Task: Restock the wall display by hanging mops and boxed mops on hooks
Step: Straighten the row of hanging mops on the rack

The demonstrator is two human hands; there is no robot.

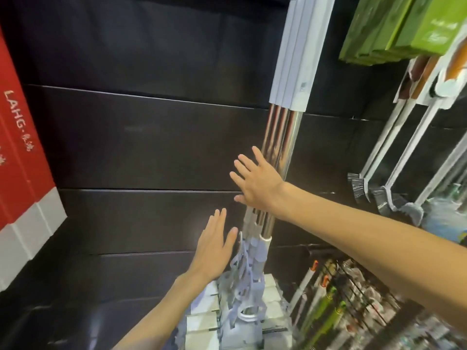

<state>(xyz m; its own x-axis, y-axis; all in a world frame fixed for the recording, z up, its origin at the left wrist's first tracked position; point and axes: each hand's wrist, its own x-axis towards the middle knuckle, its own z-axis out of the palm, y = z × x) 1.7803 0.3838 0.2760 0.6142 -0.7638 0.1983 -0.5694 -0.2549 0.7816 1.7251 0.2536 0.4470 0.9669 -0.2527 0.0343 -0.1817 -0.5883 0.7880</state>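
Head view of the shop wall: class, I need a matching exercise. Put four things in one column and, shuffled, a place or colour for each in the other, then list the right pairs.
Things:
1. red boxes
2. green boxes
3. hanging mops
4. left hand

Descriptions:
A. top right corner
B. chrome poles, in the middle
C. far left edge
D. open, beside the mops' grey strips

Pairs: 1-C, 2-A, 3-B, 4-D

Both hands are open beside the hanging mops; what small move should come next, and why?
Probably draw both hands back. The mops already hang together on the wall, the right hand lies flat against their metal poles, and the left hand hovers open near the strips, gripping nothing. Steadying looks finished.
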